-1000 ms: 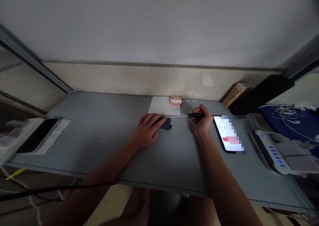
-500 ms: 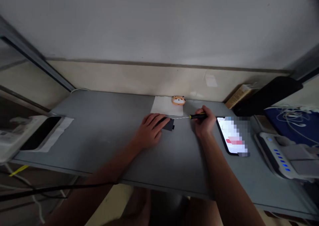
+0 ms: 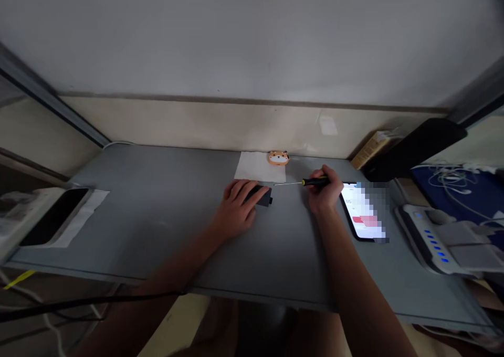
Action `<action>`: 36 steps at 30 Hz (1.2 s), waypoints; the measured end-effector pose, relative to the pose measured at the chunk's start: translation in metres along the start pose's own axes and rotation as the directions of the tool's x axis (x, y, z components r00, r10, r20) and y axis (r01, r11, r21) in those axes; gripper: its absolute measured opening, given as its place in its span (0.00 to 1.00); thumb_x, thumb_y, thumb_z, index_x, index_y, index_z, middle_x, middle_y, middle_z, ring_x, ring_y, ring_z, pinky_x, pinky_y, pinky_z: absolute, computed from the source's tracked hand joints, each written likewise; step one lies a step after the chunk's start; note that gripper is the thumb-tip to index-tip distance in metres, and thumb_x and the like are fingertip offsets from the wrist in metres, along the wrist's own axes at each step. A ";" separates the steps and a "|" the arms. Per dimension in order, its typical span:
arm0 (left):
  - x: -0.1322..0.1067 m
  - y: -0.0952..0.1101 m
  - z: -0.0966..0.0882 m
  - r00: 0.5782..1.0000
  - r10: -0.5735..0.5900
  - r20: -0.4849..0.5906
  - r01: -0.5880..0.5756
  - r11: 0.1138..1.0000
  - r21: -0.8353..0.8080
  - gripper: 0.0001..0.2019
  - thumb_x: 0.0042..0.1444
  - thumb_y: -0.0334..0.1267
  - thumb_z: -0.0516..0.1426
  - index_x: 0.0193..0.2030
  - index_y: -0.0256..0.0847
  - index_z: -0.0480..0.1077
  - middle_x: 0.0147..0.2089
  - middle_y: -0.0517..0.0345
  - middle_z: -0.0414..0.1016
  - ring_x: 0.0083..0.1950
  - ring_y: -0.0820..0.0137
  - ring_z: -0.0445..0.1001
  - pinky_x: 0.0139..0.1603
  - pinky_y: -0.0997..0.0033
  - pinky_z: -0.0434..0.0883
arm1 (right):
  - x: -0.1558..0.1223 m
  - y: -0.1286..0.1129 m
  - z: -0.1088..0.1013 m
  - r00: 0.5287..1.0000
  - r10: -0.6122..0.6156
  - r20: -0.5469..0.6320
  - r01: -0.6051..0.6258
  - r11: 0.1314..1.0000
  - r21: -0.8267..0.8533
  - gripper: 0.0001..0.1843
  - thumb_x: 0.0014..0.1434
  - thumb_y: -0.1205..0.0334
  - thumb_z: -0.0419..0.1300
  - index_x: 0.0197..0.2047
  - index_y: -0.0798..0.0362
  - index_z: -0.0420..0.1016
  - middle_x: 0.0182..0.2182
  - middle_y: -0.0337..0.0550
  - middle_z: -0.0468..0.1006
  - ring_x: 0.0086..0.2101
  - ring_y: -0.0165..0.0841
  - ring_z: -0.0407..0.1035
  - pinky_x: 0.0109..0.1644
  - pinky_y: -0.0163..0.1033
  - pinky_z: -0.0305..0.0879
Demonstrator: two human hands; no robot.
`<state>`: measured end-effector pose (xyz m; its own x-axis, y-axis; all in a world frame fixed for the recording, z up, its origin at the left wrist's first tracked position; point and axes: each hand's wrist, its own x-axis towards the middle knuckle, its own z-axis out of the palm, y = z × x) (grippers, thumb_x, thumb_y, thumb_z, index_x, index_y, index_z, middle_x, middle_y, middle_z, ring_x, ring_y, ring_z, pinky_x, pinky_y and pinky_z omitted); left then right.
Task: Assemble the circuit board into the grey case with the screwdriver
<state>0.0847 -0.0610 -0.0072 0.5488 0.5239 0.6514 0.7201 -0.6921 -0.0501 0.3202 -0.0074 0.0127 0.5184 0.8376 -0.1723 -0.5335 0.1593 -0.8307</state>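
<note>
Dim room, light low & even. Flat grey worktable (image 3: 149,215) w/ matte top runs across the view, back edge against a cream lower wall strip (image 3: 189,123); plain pale grey upper wall (image 3: 252,37) above, thin dark ledge btwn them. Slanted grey metal frame bars at left (image 3: 47,105) & right (image 3: 476,97) edges. Under table's front edge: tan floor patch (image 3: 177,325), dark otherwise. Blue surface (image 3: 464,197) beside table at right, white cables lying on it.

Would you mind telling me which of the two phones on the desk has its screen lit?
The phone beside the right hand; the far-left phone is dark.
</note>
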 end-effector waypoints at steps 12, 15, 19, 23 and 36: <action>-0.002 0.002 0.000 0.996 -0.089 0.030 0.091 0.994 -0.060 0.23 0.65 0.29 0.53 0.65 0.44 0.73 0.57 0.48 0.79 0.55 0.57 0.72 0.61 0.58 0.64 | -0.010 -0.001 -0.005 0.999 0.011 -0.041 -0.011 1.000 -0.008 0.18 0.51 0.56 0.64 0.17 0.49 0.63 0.15 0.33 0.65 0.16 0.24 0.56 0.17 0.34 0.48; -0.003 0.003 0.001 0.996 -0.084 -0.001 0.084 0.994 -0.072 0.23 0.65 0.29 0.52 0.65 0.41 0.73 0.57 0.47 0.79 0.56 0.57 0.72 0.62 0.59 0.63 | -0.009 -0.003 -0.004 0.999 0.015 -0.053 -0.015 1.000 0.001 0.17 0.52 0.57 0.63 0.16 0.49 0.63 0.15 0.34 0.65 0.16 0.24 0.56 0.18 0.34 0.49; -0.003 0.006 0.002 0.993 -0.118 0.011 0.119 0.988 -0.095 0.24 0.64 0.29 0.54 0.65 0.43 0.74 0.56 0.47 0.79 0.55 0.56 0.70 0.62 0.58 0.63 | -0.005 -0.005 -0.003 0.998 0.038 -0.051 -0.038 0.999 0.011 0.19 0.53 0.57 0.63 0.16 0.49 0.62 0.15 0.34 0.64 0.17 0.25 0.55 0.18 0.34 0.49; -0.001 0.010 0.005 0.989 -0.145 -0.013 0.144 0.986 -0.087 0.23 0.62 0.29 0.55 0.62 0.44 0.76 0.54 0.47 0.79 0.54 0.55 0.68 0.60 0.56 0.63 | -0.002 -0.002 -0.003 0.999 0.031 -0.025 -0.030 0.999 0.017 0.18 0.50 0.57 0.63 0.15 0.49 0.63 0.15 0.34 0.63 0.18 0.25 0.55 0.18 0.34 0.49; -0.010 -0.002 -0.002 0.954 -0.296 -0.040 0.268 0.907 -0.326 0.28 0.54 0.28 0.58 0.62 0.46 0.70 0.62 0.44 0.64 0.63 0.49 0.67 0.63 0.43 0.67 | -0.009 0.004 -0.003 0.999 -0.031 0.015 0.032 0.995 -0.096 0.20 0.54 0.55 0.60 0.14 0.49 0.65 0.15 0.36 0.63 0.17 0.26 0.56 0.19 0.35 0.50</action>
<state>0.0771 -0.0658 -0.0120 0.2936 0.6851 0.6667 0.6612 -0.6492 0.3760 0.3157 -0.0165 0.0095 0.5244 0.8402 -0.1382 -0.4496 0.1353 -0.8829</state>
